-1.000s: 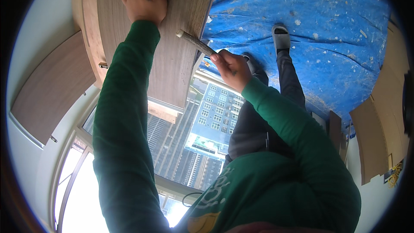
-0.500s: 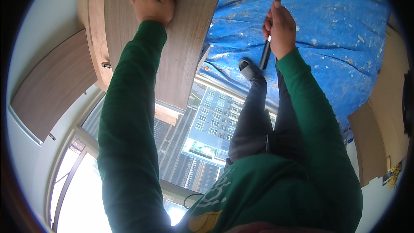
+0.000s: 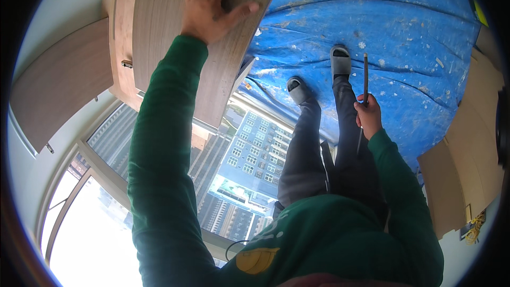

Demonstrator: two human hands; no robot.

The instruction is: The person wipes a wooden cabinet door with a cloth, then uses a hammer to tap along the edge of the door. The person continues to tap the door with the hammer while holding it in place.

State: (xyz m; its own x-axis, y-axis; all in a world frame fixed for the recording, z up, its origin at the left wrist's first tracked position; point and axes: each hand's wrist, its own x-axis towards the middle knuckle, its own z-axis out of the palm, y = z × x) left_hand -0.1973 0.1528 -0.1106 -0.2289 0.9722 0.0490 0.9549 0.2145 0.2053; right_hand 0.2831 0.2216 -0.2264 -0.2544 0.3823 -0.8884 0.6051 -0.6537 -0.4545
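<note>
My left hand (image 3: 210, 13) lies flat on a wood-grain cabinet panel (image 3: 162, 21), with its fingers spread and its thumb stretched toward the panel's right edge. Nothing is in it. Down on the right, my right hand (image 3: 370, 116) is closed around a long, thin, dark rod (image 3: 365, 74) with a pale tip. The rod points away from me over the blue sheet, and its lower end extends below the fist in front of my trouser leg. Its exact kind is unclear.
A creased blue tarp (image 3: 409, 32) with pale spots covers the floor under my grey slippers (image 3: 340, 64). Another wood-grain door (image 3: 61, 85) hangs at left, with a metal hinge (image 3: 126, 64) nearby. Brown board (image 3: 441, 186) and yellow cord (image 3: 476, 228) are at right. A window (image 3: 247, 154) shows buildings.
My right hand has drawn back toward me with the rod. On the panel, my left hand has shifted right and its thumb has spread. My right slipper has come into sight.
</note>
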